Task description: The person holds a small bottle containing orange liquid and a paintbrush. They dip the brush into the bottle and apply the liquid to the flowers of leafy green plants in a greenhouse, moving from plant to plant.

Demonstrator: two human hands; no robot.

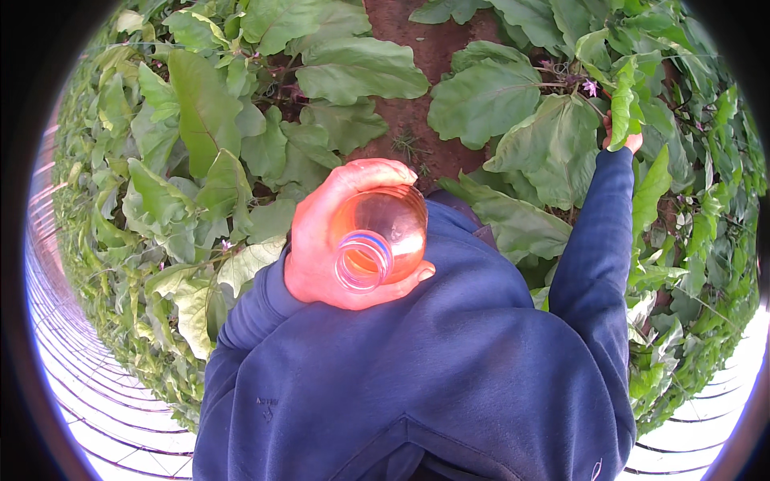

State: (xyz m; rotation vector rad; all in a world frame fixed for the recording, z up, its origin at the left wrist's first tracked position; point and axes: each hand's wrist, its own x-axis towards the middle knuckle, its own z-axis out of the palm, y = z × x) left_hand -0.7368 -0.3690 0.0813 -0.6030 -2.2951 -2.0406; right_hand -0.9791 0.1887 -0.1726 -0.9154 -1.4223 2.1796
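My left hand (325, 240) is wrapped around a clear plastic bottle (400, 231) in front of my chest. The bottle has no cap, and its open mouth faces up towards the camera; a reddish tint shows through it. Stretched out to the far right, my right hand (631, 141) is among the leaves of an eggplant plant (541, 144). A curled green leaf (622, 105) covers most of that hand, so its grip is hidden. Close by, left of the hand, is a small purple flower (590, 88).
Dense leafy plants (204, 114) stand on both sides, with large leaves reaching over a strip of reddish soil (400, 129) between them. Thin strings (707, 309) run through the foliage. A curved greenhouse frame (114, 415) shows at the lower left rim.
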